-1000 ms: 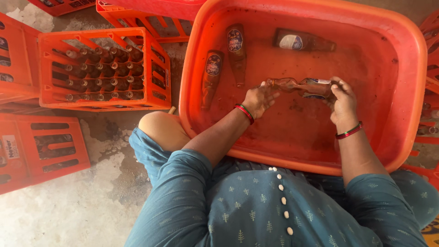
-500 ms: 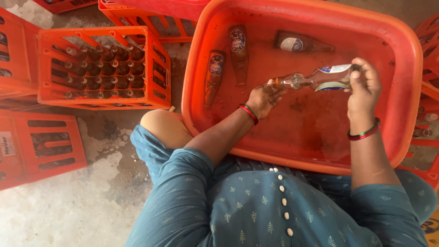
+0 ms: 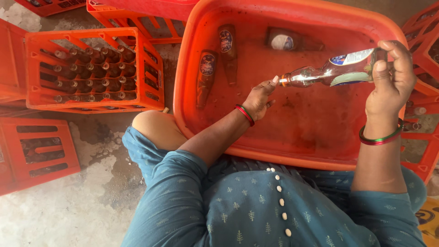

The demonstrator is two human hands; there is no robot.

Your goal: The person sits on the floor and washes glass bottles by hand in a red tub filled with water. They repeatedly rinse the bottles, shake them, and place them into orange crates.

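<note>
your right hand (image 3: 388, 82) is wrapped around the base end of a clear glass bottle (image 3: 331, 71), fingers curled over its labelled body, holding it lifted and nearly level above the water. your left hand (image 3: 260, 98) sits at the other end, fingers bent loosely with the fingertips (image 3: 274, 80) touching the bottle's mouth; it grips nothing fully, just meets the neck tip. both wrists carry red and green bangles.

the bottle hangs over the big orange tub (image 3: 219, 137), which holds murky brownish water. three more bottles lie sunk in that water toward the far side: two dark ones (image 3: 206, 73) side by side at the left, necks pointing toward you, and one lying crosswise (image 3: 292, 42) near the far wall, each with a round label.

your bare knee (image 3: 153, 126) rests just beside the tub's near left rim. further left an orange crate (image 3: 93, 68) stands full of upright bottles, and another crate (image 3: 39, 153) lies nearer you on the wet concrete floor.
</note>
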